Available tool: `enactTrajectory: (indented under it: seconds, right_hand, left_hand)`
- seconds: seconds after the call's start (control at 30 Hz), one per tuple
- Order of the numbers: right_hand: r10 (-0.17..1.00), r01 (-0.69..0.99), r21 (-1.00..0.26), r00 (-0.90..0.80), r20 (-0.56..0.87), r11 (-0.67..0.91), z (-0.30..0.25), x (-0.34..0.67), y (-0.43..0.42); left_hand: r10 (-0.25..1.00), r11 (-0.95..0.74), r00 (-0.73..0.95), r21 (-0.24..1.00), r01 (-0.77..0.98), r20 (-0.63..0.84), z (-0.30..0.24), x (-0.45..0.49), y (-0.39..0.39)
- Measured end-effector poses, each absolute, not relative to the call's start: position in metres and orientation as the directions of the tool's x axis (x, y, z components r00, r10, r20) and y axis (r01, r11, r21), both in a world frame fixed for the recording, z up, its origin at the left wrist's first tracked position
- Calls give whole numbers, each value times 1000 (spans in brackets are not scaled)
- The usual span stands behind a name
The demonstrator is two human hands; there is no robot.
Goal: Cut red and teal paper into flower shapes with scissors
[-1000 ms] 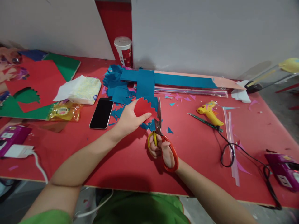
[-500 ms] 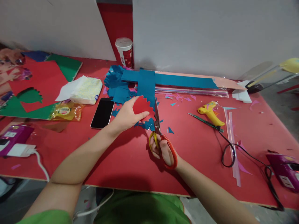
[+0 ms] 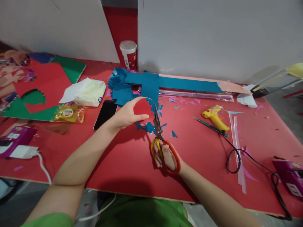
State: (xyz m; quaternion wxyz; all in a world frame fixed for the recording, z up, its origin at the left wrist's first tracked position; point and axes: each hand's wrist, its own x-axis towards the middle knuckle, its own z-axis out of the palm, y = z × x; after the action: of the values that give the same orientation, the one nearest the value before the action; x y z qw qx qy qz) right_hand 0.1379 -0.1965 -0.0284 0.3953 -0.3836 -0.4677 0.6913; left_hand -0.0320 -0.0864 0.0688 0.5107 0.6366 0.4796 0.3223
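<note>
My left hand (image 3: 126,114) pinches a round red paper piece (image 3: 142,109) with a zigzag blue-edged rim, holding it just above the red table (image 3: 123,164). My right hand (image 3: 166,157) has its fingers through the red and yellow handles of a pair of scissors (image 3: 162,142). The blades point away from me and meet the right edge of the paper piece. Small blue offcuts (image 3: 148,127) lie on the table under the blades.
Blue paper sheets (image 3: 146,85) and a long pink strip (image 3: 227,85) lie behind. A black phone (image 3: 105,110), a tissue pack (image 3: 85,91), a cup (image 3: 129,54), a yellow glue gun (image 3: 214,115) with black cord, purple boxes (image 3: 290,176) and red and green sheets (image 3: 40,86) surround the hands.
My left hand has turned the red piece a little and the scissors have shifted slightly along its rim. The view has drifted a bit.
</note>
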Motion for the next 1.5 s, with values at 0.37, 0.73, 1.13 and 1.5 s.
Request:
enactTrajectory:
  seconds: [0.37,0.73,1.13,1.5]
  right_hand:
    - [902,-174,-931,-356,-243,-320,-17,138,-194]
    - [829,-428,-770,-513,-224,-473,-20,137,-197]
    - [748,-330,-802,-631,-205,-499,-15,146,-199]
    - [762,-329,-841,-632,-141,-428,-13,149,-197]
  left_hand:
    - [870,-314,489,829,462,57,75,-48,-74]
    - [854,-351,518,795,495,54,83,-57,-71]
    - [846,-366,528,796,482,70,83,-59,-71]
    - [824,-349,565,827,441,46,83,-59,-72]
